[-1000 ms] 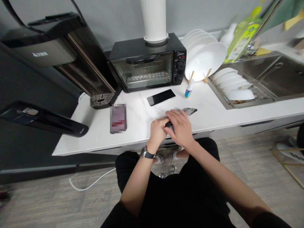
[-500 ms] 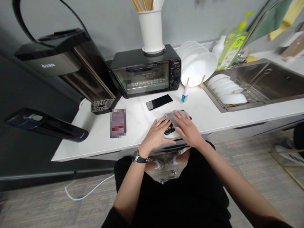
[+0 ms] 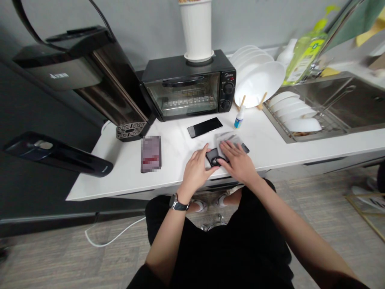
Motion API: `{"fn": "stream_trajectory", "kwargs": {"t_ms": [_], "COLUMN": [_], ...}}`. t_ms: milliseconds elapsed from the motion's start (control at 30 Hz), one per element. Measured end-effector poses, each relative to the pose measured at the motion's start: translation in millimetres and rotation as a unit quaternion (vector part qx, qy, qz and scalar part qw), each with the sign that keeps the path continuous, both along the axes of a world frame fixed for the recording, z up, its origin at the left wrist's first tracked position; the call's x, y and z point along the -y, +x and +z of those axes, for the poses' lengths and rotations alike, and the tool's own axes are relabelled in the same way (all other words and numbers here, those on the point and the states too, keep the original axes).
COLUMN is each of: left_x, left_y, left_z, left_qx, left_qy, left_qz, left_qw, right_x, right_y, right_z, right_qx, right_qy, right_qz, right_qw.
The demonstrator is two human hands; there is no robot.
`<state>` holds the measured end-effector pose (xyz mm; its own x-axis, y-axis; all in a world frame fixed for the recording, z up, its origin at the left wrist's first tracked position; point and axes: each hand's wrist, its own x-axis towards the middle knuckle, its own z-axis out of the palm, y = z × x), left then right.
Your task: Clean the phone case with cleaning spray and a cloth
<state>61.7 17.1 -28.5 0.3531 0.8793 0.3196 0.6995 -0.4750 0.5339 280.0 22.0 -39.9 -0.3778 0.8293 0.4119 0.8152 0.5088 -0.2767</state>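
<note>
A black phone case [image 3: 213,156] with a round camera area at its left end lies on the counter near the front edge. My left hand [image 3: 195,168] grips its left end between thumb and fingers. Over its right part, my right hand [image 3: 239,162] presses a thin grey cloth [image 3: 221,141], the fingers together and the thumb near the camera area. Hand and cloth hide much of the case. Behind them lies a dark phone [image 3: 205,127], screen up. A small white bottle with a blue label [image 3: 238,119] stands upright to its right.
A black toaster oven [image 3: 188,88] bears a white utensil holder [image 3: 197,32]. White plates [image 3: 260,82] stand in a rack beside the sink [image 3: 339,96]. To the left are a tall drink machine [image 3: 99,80], a dark cylindrical device [image 3: 60,154] and a blurred purple packet [image 3: 151,154].
My right hand has slid the cloth rightward along the case, so the camera end shows. My left hand has moved from lying over the case to gripping its left end.
</note>
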Motion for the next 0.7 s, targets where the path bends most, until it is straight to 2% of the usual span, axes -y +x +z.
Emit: {"fn": "stream_trajectory", "kwargs": {"t_ms": [67,133,200,267,400,500,600,700], "left_x": [-0.3,0.3,1.2,1.8,1.2,0.4,0.4,1.4], "left_y": [-1.2,-2.0,-2.1,-1.5,-0.4,0.2,0.5,-0.9], "left_z": [-0.6,-0.4,0.7,2.6,4.9,4.8,4.0,2.7], "left_qx": [0.002,0.000,-0.004,-0.003,0.012,0.013,0.007,0.000], "left_qy": [-0.005,-0.010,-0.020,-0.025,-0.018,-0.017,-0.015,-0.008], "left_qz": [0.004,0.012,0.017,0.012,-0.008,-0.013,-0.014,-0.008], "left_qw": [1.000,1.000,1.000,1.000,1.000,1.000,1.000,1.000], "right_x": [8.3,19.5,29.5,35.2,29.6,17.5,10.9,17.8], "right_y": [-22.9,-34.4,-30.5,-14.0,30.1,42.2,19.4,-21.9], "right_z": [1.6,3.0,4.2,5.1,4.0,0.8,-1.3,0.5], "right_qx": [-0.010,-0.019,-0.018,-0.005,0.021,0.024,0.005,-0.023], "right_qy": [-0.012,-0.019,-0.024,-0.026,-0.007,0.007,0.008,-0.009], "right_qz": [0.053,0.088,0.112,0.114,0.017,-0.066,-0.084,-0.021], "right_qw": [0.998,0.996,0.993,0.993,1.000,0.998,0.996,0.999]}}
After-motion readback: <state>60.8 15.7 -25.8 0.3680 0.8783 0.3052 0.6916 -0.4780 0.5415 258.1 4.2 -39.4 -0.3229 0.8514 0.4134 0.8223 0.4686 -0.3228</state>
